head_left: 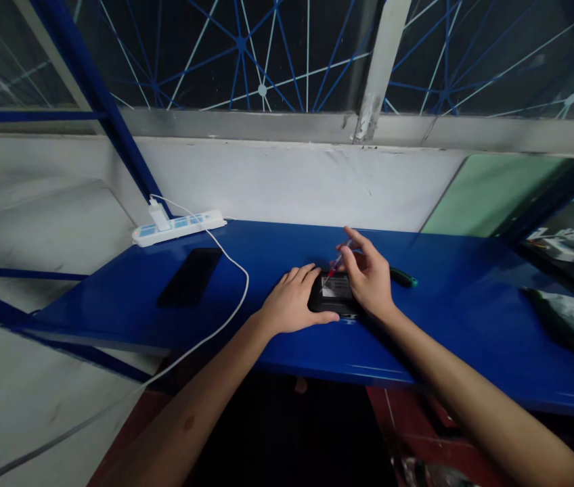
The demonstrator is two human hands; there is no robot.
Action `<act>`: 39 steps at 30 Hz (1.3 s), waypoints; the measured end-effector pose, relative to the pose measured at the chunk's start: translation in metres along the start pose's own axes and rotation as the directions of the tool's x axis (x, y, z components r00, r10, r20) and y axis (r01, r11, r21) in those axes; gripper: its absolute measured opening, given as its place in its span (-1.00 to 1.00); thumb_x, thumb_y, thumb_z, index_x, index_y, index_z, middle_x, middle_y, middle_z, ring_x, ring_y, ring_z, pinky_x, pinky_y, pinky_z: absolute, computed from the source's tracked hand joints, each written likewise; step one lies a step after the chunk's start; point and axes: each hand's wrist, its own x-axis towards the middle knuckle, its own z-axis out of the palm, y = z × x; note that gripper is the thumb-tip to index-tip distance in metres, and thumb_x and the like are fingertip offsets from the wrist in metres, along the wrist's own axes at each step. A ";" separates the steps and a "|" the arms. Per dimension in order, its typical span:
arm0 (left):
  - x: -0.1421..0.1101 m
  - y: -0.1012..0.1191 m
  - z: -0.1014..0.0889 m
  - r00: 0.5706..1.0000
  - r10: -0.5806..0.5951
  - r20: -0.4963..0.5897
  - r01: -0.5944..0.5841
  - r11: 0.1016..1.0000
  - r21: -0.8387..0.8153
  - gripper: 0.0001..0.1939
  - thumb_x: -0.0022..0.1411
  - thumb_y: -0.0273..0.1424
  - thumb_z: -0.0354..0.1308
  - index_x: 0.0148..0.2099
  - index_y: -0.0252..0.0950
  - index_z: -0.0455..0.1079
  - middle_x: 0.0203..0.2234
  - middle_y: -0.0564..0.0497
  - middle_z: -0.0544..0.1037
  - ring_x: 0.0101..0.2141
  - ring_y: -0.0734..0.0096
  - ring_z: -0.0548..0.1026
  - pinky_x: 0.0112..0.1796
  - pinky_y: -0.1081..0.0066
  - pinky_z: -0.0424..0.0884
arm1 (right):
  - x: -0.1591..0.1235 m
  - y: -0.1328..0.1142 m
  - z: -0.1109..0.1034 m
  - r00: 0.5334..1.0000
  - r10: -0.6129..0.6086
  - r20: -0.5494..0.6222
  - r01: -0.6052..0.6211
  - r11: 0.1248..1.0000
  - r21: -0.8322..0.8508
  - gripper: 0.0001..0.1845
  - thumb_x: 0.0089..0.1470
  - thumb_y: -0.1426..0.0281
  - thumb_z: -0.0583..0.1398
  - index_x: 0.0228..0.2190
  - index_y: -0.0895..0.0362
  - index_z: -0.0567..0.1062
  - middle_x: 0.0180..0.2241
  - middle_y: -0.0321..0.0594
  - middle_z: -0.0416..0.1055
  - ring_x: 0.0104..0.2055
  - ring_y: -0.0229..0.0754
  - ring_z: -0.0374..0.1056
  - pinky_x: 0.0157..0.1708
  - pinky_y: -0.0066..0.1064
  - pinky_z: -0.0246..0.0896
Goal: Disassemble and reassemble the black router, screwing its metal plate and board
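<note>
Device (336,306) is black with a grey label (336,287).

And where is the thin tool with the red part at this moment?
In the head view, right of centre, the thin tool is in the right hand, slanting down over the black device that the left hand holds.
</note>
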 end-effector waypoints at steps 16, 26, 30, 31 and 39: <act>0.000 -0.001 0.001 1.000 0.014 -0.003 -0.014 1.000 -0.004 0.05 0.11 0.26 0.19 0.39 -0.34 0.09 0.35 -0.28 0.20 0.30 -0.17 0.18 0.25 -0.08 0.16 | -0.002 -0.002 -0.001 0.999 -0.007 0.038 0.006 0.999 0.034 -0.56 0.35 0.25 0.04 0.21 -0.04 0.36 -0.02 -0.13 0.53 -0.28 -0.18 0.53 -0.29 -0.23 0.51; -0.001 0.002 -0.002 1.000 -0.004 0.012 0.004 1.000 -0.006 0.04 0.10 0.24 0.22 0.40 -0.31 0.09 0.36 -0.28 0.18 0.31 -0.19 0.17 0.26 -0.07 0.14 | 0.001 0.000 -0.001 0.999 -0.020 -0.037 0.016 0.995 -0.093 -0.65 0.25 0.24 0.20 0.05 0.01 0.46 -0.23 -0.20 0.50 -0.42 -0.23 0.42 -0.38 -0.28 0.44; -0.001 0.001 -0.001 1.000 -0.005 0.003 0.005 1.000 -0.005 0.04 0.10 0.23 0.22 0.40 -0.31 0.07 0.36 -0.27 0.18 0.31 -0.18 0.18 0.26 -0.06 0.14 | 0.001 -0.003 -0.001 1.000 0.010 0.006 -0.010 1.000 0.022 -0.64 0.31 0.24 0.11 0.10 -0.01 0.43 -0.13 -0.16 0.51 -0.37 -0.22 0.48 -0.38 -0.27 0.47; -0.001 0.000 0.000 1.000 -0.004 0.000 0.004 1.000 -0.003 0.03 0.11 0.24 0.21 0.40 -0.29 0.07 0.36 -0.26 0.18 0.31 -0.18 0.18 0.26 -0.06 0.14 | 0.000 -0.004 -0.001 1.000 0.016 0.025 -0.017 0.999 0.051 -0.61 0.33 0.25 0.08 0.14 -0.03 0.41 -0.09 -0.16 0.51 -0.34 -0.21 0.50 -0.35 -0.25 0.49; 0.000 0.000 0.000 1.000 -0.004 0.003 0.004 1.000 -0.005 0.04 0.09 0.25 0.20 0.40 -0.30 0.08 0.36 -0.25 0.18 0.31 -0.18 0.18 0.27 -0.05 0.13 | 0.000 0.003 0.000 0.999 -0.025 -0.026 0.023 0.997 -0.078 -0.59 0.24 0.25 0.21 0.12 -0.07 0.45 -0.23 -0.21 0.49 -0.38 -0.19 0.42 -0.31 -0.19 0.46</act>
